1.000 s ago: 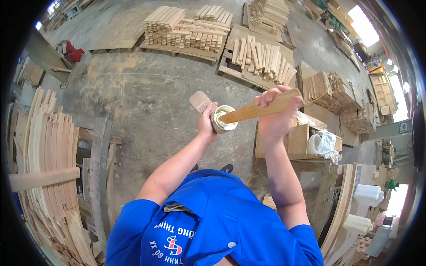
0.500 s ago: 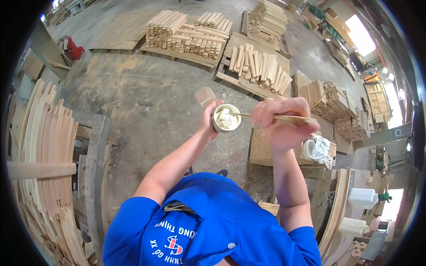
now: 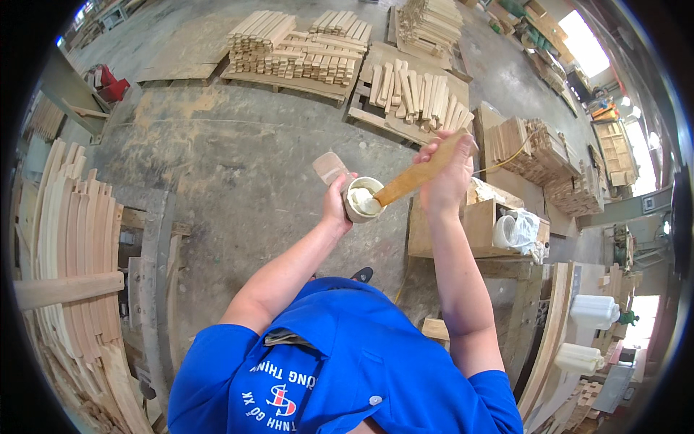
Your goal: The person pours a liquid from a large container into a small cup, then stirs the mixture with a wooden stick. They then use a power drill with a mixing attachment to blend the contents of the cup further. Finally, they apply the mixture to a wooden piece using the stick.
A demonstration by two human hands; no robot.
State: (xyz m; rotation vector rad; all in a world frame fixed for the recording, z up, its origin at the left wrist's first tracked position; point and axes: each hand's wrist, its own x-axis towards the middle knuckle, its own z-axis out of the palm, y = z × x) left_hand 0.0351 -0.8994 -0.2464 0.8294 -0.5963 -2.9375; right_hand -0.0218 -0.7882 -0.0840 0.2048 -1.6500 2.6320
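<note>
My left hand [image 3: 337,205] is wrapped around a small round tub [image 3: 358,218], tilted so that its open top shows. White paste [image 3: 365,202] fills part of it. A flat brownish piece with rounded corners [image 3: 329,166] juts out beyond my left fingers; whether it is held or joined to the tub, I cannot tell. In my right hand [image 3: 450,184] is a flat wooden paddle [image 3: 412,179], gripped near its upper end with the broad face showing. Its narrow lower tip reaches into the tub at the paste's right edge.
Stacked wood pieces [image 3: 293,54] lie on pallets ahead, and loose ones [image 3: 416,94] farther right. Long strips [image 3: 76,253] stand along the left. At right are a wooden box [image 3: 477,224], a plastic-wrapped white roll [image 3: 510,231] and white jugs [image 3: 593,311].
My right hand has moved left and a little up. The paddle has turned from edge-on to broad face, and its tip has stayed at the paste. The tub has barely shifted.
</note>
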